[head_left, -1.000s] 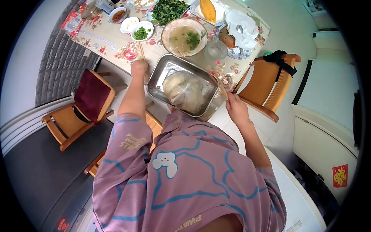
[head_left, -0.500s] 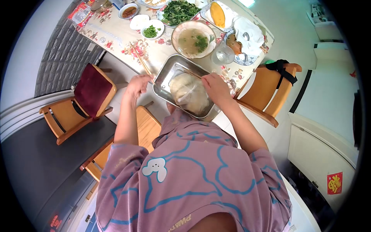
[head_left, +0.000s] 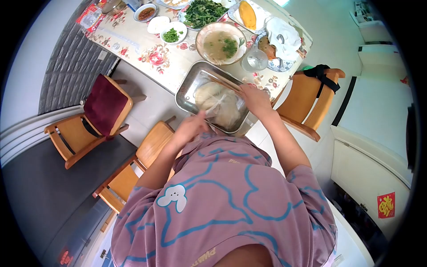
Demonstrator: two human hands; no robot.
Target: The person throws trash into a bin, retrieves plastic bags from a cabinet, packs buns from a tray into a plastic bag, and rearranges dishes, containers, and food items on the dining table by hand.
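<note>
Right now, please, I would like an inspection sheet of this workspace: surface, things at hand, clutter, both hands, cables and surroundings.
Surface: flowered tablecloth, flat where visible.
Things at hand: metal tray at the near table edge; tied plastic bag with pale contents inside it.
Clutter: soup bowl just beyond the tray, glass beside the bowl; leafy greens and yellow food on dishes farther off.
Right hand: grip closed on chopsticks above the tray.
Left hand: near the bag; whether it touches, I cannot tell.
Cables: nothing seen.
Surroundings: red-backed chair to the left, wooden chair to the right.
</note>
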